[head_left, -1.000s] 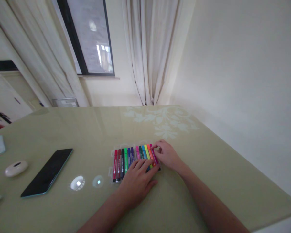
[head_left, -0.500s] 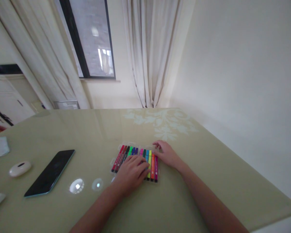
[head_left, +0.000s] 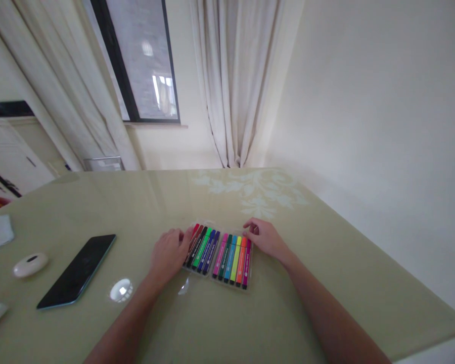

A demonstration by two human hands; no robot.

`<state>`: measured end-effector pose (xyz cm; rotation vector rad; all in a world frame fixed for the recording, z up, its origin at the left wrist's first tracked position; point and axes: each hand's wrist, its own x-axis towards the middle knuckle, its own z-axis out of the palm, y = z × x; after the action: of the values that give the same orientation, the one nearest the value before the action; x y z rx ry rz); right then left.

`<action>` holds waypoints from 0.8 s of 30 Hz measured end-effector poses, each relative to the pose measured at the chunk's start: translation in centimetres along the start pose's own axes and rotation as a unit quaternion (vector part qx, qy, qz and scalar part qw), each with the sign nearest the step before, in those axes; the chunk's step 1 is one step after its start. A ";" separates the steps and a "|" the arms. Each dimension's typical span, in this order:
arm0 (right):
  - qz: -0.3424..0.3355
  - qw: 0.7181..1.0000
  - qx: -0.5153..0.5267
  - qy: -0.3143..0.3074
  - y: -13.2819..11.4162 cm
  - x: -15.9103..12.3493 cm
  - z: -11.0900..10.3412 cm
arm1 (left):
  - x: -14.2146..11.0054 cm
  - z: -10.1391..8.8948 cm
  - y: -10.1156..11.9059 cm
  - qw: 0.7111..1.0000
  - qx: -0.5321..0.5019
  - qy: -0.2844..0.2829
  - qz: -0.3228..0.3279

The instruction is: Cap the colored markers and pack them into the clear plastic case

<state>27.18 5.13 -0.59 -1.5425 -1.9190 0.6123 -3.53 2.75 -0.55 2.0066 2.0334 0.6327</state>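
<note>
The left hand (head_left: 169,253) has slid off the top of the marker pack (head_left: 220,254) to its left edge, uncovering all the markers. The pack has turned slightly, and the right hand (head_left: 264,237) now touches its far right corner.

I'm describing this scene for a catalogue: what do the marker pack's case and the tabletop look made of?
The clear flat case of coloured markers looks like thin transparent plastic: the markers show through and its edge glints. The olive-green table seems topped with glossy glass or lacquer, since it mirrors lamps and the window; which one is unclear.
</note>
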 end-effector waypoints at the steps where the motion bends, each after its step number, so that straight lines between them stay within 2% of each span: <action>1: 0.003 1.000 0.030 0.009 0.0 0.1 0.0 | 0.0 -0.1 0.2 0.999 -0.036 -0.001 -0.013; 4: 0.005 0.987 0.159 0.035 -0.4 0.2 -0.1 | -0.3 -0.7 1.1 0.985 -0.173 0.001 -0.025; 8: -0.017 0.948 0.316 0.036 -1.7 -0.2 0.1 | -1.5 -1.0 2.7 0.941 -0.339 -0.001 0.009; 11: -0.036 0.937 0.346 0.032 -2.4 -0.4 0.6 | -2.5 -0.9 3.7 0.909 -0.408 -0.048 0.064; 14: -0.050 0.949 0.305 0.065 -2.5 -0.4 1.1 | -3.2 -0.8 4.3 0.885 -0.434 -0.091 0.144; 16: -0.064 0.957 0.269 0.085 -2.4 -0.4 1.2 | -3.4 -0.6 4.6 0.888 -0.416 -0.098 0.169; 18: -0.086 0.962 0.243 0.092 -2.3 -0.4 1.1 | -3.5 -0.4 4.7 0.903 -0.382 -0.093 0.173; 21: -0.119 0.964 0.223 0.088 -2.4 -0.6 0.9 | -3.5 0.1 4.7 0.919 -0.345 -0.081 0.172; 24: -0.134 0.966 0.209 0.074 -2.6 -0.9 0.7 | -3.7 0.5 4.8 0.922 -0.338 -0.073 0.173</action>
<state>24.98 3.70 0.54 -1.0144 -1.7102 0.7047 1.15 -0.91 0.62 1.8905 1.1394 1.0407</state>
